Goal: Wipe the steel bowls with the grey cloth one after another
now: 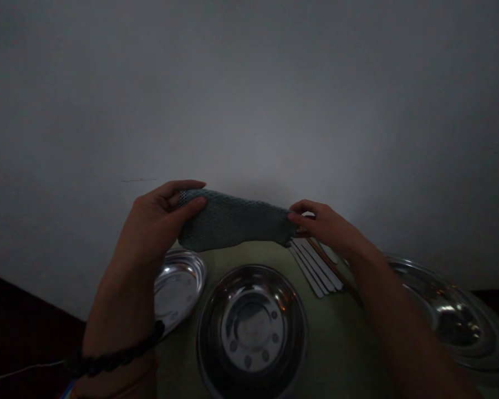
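A grey-green textured cloth (237,221) is stretched between my two hands above the far part of the table. My left hand (162,213) pinches its left end, thumb in front and fingers behind. At the other end, my right hand (326,224) holds the cloth's corner between thumb and fingers. Nearer to me, below the cloth, stands a shiny steel bowl (253,327) with nothing seen inside it. Part of an oval metal dish (178,285) shows beside my left wrist.
Several flat, pale-handled utensils (316,269) lie side by side near a brown wooden stick (336,271). A large shiny metal lid or dish (453,321) sits at the right, partly behind my forearm. The green tabletop (341,343) meets a plain wall (249,111).
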Available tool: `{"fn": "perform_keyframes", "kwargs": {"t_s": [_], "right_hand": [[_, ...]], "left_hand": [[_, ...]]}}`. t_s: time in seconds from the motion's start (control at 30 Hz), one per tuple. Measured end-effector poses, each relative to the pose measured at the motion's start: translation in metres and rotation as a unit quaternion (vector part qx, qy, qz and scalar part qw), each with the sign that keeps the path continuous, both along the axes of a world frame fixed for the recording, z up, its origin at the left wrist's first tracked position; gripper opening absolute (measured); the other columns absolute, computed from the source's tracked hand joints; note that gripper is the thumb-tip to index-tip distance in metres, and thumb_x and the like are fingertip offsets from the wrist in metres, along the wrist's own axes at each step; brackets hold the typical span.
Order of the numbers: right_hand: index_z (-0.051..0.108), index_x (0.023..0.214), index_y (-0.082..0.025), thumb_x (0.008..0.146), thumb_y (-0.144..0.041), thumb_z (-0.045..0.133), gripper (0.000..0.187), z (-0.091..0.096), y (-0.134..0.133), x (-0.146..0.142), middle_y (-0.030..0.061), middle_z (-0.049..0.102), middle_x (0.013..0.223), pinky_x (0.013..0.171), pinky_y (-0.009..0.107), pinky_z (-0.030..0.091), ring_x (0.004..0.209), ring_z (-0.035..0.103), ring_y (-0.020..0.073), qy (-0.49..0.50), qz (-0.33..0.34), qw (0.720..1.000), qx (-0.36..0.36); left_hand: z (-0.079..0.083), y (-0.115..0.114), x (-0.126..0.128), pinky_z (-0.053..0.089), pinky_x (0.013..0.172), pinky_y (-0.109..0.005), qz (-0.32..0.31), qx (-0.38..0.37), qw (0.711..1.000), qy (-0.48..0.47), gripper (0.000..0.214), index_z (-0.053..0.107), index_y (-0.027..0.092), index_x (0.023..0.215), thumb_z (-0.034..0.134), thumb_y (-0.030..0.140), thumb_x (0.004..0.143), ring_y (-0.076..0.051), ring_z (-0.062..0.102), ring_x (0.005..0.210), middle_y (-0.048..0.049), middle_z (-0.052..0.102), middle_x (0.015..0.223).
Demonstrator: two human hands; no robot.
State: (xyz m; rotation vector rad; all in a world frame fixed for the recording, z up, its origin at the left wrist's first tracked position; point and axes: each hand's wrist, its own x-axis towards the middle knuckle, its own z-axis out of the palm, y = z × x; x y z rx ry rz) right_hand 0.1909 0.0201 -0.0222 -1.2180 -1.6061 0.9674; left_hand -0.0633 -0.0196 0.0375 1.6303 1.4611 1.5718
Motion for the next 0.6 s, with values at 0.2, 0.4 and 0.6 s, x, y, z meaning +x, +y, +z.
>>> {"fn": "perform_keyframes", "kwargs": {"t_s": [0.2, 0.4, 0.6], "right_hand": [[0.067, 0.081, -0.017, 0.079, -0.045, 0.059, 0.029, -0.009, 0.008, -0.013, 0.0046, 0.065, 0.081, 0.076, 0.035, 0.048, 0.078, 0.059, 0.0164, 0.099, -0.016, 0.995, 0.028], [0.068, 0.083, -0.019, 0.063, -0.028, 0.073, 0.022, -0.025, 0.021, -0.015, -0.0038, 0.053, 0.068, 0.063, 0.027, 0.039, 0.065, 0.049, 0.0106, 0.159, -0.072, 0.982, 0.07], [0.065, 0.084, -0.021, 0.056, -0.029, 0.077, 0.031, -0.017, 0.018, -0.016, -0.0033, 0.055, 0.076, 0.062, 0.026, 0.042, 0.07, 0.052, 0.0114, 0.351, -0.086, 0.932, 0.002]], "left_hand": [[0.002, -0.003, 0.0, 0.042, 0.047, -0.012, -0.011, 0.01, 1.0, -0.022, 0.029, 0.071, 0.016, 0.098, 0.075, 0.019, 0.07, -0.006, 0.057, 0.055, 0.0034, 0.067, 0.063], [0.001, -0.001, -0.003, 0.042, 0.045, -0.011, -0.009, 0.027, 1.0, 0.0, 0.028, 0.072, 0.02, 0.097, 0.075, 0.023, 0.069, -0.006, 0.058, 0.055, 0.0042, 0.069, 0.065], [0.0, 0.0, -0.007, 0.042, 0.047, -0.01, 0.002, 0.036, 0.999, 0.014, 0.027, 0.073, 0.021, 0.097, 0.075, 0.023, 0.07, -0.005, 0.059, 0.057, 0.0047, 0.068, 0.065]]}}
